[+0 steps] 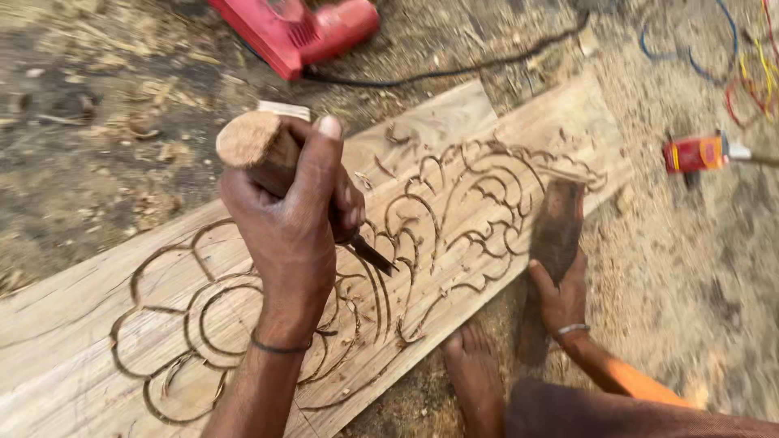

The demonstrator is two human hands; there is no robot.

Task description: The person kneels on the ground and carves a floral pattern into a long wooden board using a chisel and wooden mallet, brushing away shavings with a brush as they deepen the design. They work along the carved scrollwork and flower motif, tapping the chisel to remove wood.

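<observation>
A long pale wooden plank (73, 324) lies slantwise on the ground, with flower and scroll patterns cut into it. My left hand (292, 227) is wrapped around a chisel with a round wooden handle (251, 142). The chisel's dark blade (373, 255) touches the carved lines near the middle of the plank. My right hand (560, 304) grips a dark wooden mallet (556, 219), held upright and blurred over the plank's near edge, to the right of the chisel. My bare foot (475, 373) rests on the ground against the plank's near edge.
A red power tool (300, 32) with a black cable (454, 69) lies beyond the plank at the top. A small red tool (694, 152) and loose coloured wires (746, 73) lie at the right. Sawdust and wood chips cover the ground.
</observation>
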